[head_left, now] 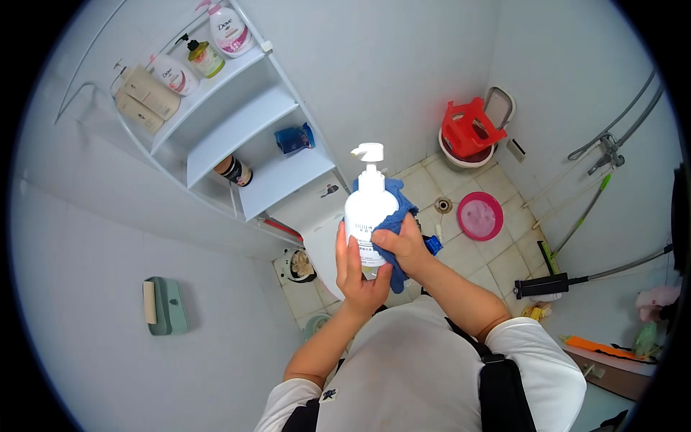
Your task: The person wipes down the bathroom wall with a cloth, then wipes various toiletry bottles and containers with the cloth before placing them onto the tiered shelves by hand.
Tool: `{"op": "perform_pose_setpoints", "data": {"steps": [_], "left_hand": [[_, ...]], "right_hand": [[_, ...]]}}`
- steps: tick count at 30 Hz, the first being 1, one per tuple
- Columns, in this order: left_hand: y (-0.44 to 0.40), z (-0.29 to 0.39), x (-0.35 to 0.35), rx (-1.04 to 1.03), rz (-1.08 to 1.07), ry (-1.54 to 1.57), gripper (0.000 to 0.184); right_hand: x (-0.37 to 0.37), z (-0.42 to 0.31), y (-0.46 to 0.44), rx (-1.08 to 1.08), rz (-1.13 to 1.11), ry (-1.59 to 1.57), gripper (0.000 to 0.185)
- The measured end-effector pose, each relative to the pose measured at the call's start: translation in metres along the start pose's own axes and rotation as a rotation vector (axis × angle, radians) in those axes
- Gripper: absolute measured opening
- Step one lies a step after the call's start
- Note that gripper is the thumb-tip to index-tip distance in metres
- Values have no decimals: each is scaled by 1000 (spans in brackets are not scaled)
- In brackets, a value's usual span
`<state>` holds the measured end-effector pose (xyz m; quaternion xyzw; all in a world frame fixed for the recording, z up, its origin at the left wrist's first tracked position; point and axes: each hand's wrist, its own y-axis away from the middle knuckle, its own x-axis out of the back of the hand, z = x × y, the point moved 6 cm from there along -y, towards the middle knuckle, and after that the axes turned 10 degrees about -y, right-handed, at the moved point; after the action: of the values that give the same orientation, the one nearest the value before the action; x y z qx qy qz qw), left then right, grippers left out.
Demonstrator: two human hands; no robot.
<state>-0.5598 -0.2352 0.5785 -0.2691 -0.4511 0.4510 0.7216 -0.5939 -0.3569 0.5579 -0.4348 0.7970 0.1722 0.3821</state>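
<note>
A white pump bottle (368, 205) with printed lettering is held upright in front of my chest. My left hand (358, 277) is closed round its lower left side and base, fingers along the front. On the right side, my right hand (405, 248) presses a blue cloth (392, 216) against the bottle, thumb over the front. The cloth wraps behind the bottle and hangs below it; its far side is hidden.
A corner shelf (245, 133) at upper left carries several pump bottles, a dark jar (235, 171) and a blue packet (294, 138). On the tiled floor stand a pink basin (480, 216) of soapy water and a red stool (471, 128) on a bucket. A squeegee mop (543, 286) leans at right.
</note>
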Motion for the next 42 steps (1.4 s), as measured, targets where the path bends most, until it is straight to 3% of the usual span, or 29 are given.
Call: {"op": "perform_pose_setpoints", "data": {"steps": [3,4,7,10,13,14,17,19,22,25,29,33,34,37,39,42], "left_hand": [[9,-11,4,62,-223,-38,72],[8,-30,13,221,-276,80,67],[-49,-45,21,543,-171,544,51],[-62,-49,-22,679,-671,1098,36],[-59,-57,-33,924,-456,1081,26],[-65,-56,-28,979,-396,973,22],[-70,-61,-13,939,-165,889,23],[-75,-52,-6,735,-7,663,16],[-74,-26,5,411,103,413,8],[-71,-21,13,98,271,448,6],[-58,-14,15,-102,254,240,3],[-44,-33,32,4,324,417,10],[-42,-45,38,160,350,533,17],[-43,-76,56,414,418,754,25],[-35,-105,56,860,430,1070,34],[-36,-122,64,1025,434,1256,34]], "right_hand": [[18,0,3,-95,24,108,64],[19,-3,4,-165,-78,18,66],[13,-7,15,-417,-301,-174,76],[16,14,19,-620,-375,-323,83],[6,16,15,-617,-309,-414,84],[8,14,13,-561,-291,-355,74],[21,23,13,-535,-5,-342,61],[15,22,15,-403,186,-269,59],[8,24,13,-245,305,-300,57],[8,30,10,-211,306,-282,55],[-4,46,17,66,518,-213,49],[-5,53,7,77,514,-156,42],[-4,59,-2,-62,424,-328,43],[-19,58,-14,-105,270,-221,55],[-36,61,-19,-176,200,-243,60],[-47,78,-24,-249,135,-206,66]]}}
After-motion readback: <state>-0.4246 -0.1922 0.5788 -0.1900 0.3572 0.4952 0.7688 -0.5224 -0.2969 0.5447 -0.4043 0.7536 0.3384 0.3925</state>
